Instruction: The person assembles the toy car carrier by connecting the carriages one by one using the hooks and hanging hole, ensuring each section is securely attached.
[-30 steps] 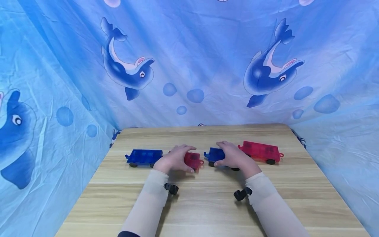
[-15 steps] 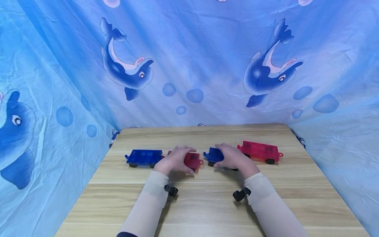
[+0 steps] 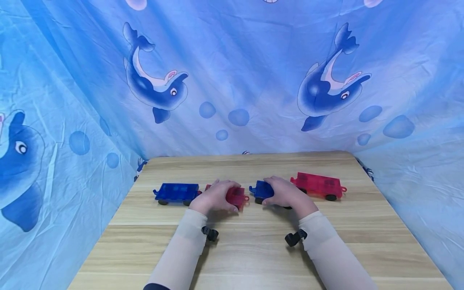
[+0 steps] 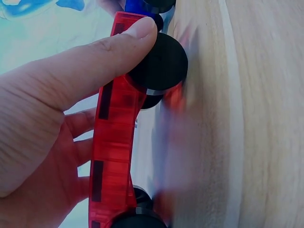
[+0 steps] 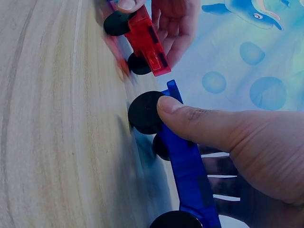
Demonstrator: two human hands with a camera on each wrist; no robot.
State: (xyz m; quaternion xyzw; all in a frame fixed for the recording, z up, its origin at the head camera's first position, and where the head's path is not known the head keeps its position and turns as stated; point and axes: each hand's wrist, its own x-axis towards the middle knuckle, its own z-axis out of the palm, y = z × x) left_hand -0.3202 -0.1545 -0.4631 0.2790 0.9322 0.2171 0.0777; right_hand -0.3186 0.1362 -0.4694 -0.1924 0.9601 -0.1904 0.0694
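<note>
My left hand [image 3: 214, 197] grips a translucent red toy train car [image 3: 236, 196] from above, thumb on the near side and fingers over the far side. In the left wrist view, that red car [image 4: 113, 142] has black wheels, and the thumb [image 4: 141, 28] presses beside one. My right hand [image 3: 287, 193] holds a translucent blue toy train car [image 3: 264, 190] the same way. Its hook [image 3: 252, 189] faces the red car's loop [image 3: 247, 198] across a small gap. In the right wrist view, the thumb [image 5: 170, 104] lies at a wheel of the blue car [image 5: 187, 171].
Another blue train car [image 3: 177, 192] stands to the left, its right end close to the left hand. A second red car [image 3: 320, 185] stands at the right, behind the right hand. The wooden table [image 3: 250, 257] is enclosed by dolphin-print cloth [image 3: 232, 72].
</note>
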